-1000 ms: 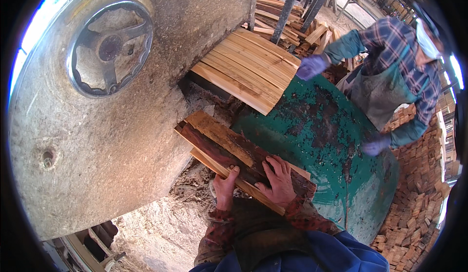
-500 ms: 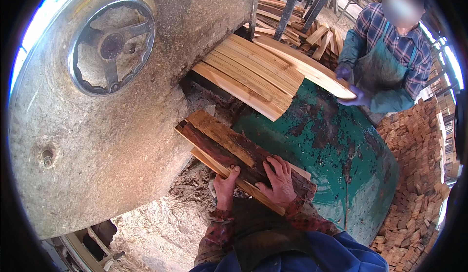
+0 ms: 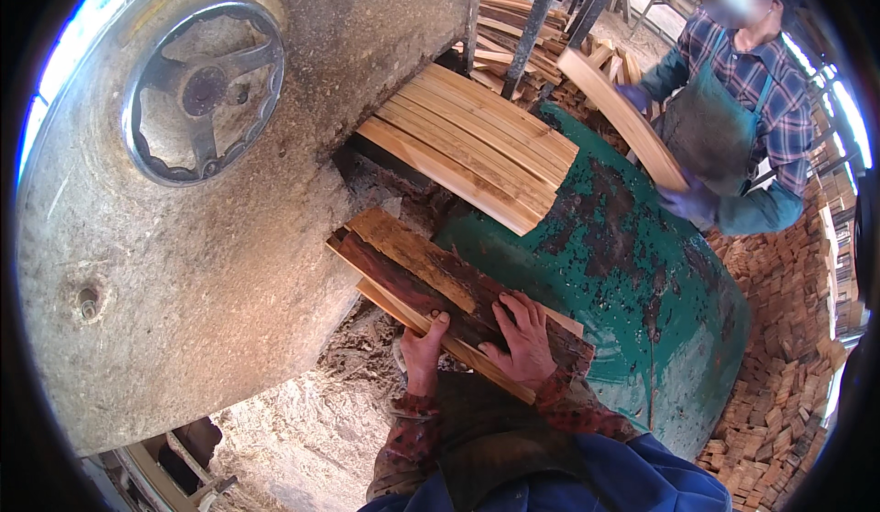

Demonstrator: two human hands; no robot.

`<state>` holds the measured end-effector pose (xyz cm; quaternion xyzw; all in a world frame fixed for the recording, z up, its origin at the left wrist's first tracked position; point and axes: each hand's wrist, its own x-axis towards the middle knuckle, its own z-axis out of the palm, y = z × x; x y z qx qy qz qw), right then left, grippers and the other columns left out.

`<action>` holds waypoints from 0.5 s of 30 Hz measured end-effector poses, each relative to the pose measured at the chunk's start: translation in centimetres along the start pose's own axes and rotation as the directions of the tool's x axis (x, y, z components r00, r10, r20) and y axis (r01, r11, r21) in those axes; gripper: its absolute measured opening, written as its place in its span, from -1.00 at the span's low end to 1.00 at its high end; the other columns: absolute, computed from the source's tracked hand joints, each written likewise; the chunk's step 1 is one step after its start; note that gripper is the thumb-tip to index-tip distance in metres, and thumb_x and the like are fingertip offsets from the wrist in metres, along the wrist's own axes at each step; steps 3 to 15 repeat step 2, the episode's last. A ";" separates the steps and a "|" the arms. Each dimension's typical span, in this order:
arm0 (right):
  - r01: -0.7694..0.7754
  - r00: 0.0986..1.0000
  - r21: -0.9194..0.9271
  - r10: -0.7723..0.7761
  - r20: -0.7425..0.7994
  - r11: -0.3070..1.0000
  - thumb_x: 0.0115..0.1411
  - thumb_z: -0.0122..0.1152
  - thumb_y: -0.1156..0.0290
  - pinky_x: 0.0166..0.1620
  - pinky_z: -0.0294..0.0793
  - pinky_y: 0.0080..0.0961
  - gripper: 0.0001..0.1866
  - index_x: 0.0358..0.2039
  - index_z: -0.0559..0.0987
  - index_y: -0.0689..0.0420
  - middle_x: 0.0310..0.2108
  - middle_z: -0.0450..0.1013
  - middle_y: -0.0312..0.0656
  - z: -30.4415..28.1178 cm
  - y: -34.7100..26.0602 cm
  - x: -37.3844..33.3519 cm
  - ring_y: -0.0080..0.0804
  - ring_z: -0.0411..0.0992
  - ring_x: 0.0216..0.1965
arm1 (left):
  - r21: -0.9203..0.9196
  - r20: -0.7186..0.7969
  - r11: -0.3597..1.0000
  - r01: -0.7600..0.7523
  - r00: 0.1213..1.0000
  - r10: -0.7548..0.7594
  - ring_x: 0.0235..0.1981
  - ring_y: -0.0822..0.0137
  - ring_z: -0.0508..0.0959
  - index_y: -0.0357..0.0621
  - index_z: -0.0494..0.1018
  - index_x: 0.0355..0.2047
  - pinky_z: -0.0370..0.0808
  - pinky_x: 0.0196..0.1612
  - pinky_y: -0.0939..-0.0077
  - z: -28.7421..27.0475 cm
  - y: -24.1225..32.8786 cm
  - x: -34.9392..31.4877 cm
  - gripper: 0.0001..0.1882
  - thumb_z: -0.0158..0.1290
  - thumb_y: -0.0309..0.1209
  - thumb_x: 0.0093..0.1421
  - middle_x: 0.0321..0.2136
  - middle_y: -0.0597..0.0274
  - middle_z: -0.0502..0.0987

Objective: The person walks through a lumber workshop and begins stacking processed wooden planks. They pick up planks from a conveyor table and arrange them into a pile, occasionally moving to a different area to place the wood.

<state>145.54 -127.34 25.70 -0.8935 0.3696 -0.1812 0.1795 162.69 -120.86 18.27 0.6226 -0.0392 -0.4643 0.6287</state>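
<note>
A bundle of bark-edged wooden slabs lies slantwise before me, rough brown and reddish bark on top. Pale sawn board edges show beneath the bark. My left hand grips the near edge, thumb on top and fingers underneath, partly hidden. Spread over the bark at the right end, my right hand rests with fingers apart. Beyond the bundle, several pale planks lie side by side, sticking out from beside the big machine panel.
A worn panel with a handwheel fills the left. The green, peeling machine table curves on the right. Across it, a gloved co-worker holds a curved pale board. Wood blocks are piled at right; sawdust covers the floor.
The co-worker has lifted the curved board off beside the planks and swung it back toward their body, now steeper. My hands and the slabs stay nearly as they were.
</note>
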 end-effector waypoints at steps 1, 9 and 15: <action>0.002 1.000 0.000 -0.002 0.001 1.000 -0.04 0.35 0.21 0.19 0.10 0.06 -0.28 0.10 0.35 0.29 0.16 0.15 -0.01 0.0 0.0 0.0 0.10 0.10 0.21 | 0.011 -0.002 1.000 -0.008 1.000 0.008 -0.26 0.42 0.51 -0.35 0.46 -0.13 0.45 -0.14 0.56 0.0 0.0 0.0 -0.50 0.34 -0.31 -0.01 -0.24 0.23 0.55; 0.003 1.000 0.000 -0.003 0.003 1.000 -0.04 0.35 0.20 0.19 0.09 0.06 -0.27 0.10 0.35 0.29 0.17 0.14 -0.01 0.1 0.0 0.0 0.10 0.09 0.22 | 0.021 -0.004 1.000 -0.016 1.000 0.016 -0.26 0.42 0.51 -0.35 0.46 -0.12 0.45 -0.14 0.56 0.0 0.0 0.0 -0.50 0.34 -0.31 -0.01 -0.24 0.22 0.55; 0.003 1.000 0.000 -0.003 0.003 1.000 -0.04 0.35 0.20 0.19 0.09 0.06 -0.27 0.10 0.35 0.29 0.17 0.14 -0.01 0.1 0.0 0.0 0.10 0.09 0.22 | 0.021 -0.004 1.000 -0.016 1.000 0.016 -0.26 0.42 0.51 -0.35 0.46 -0.12 0.45 -0.14 0.56 0.0 0.0 0.0 -0.50 0.34 -0.31 -0.01 -0.24 0.22 0.55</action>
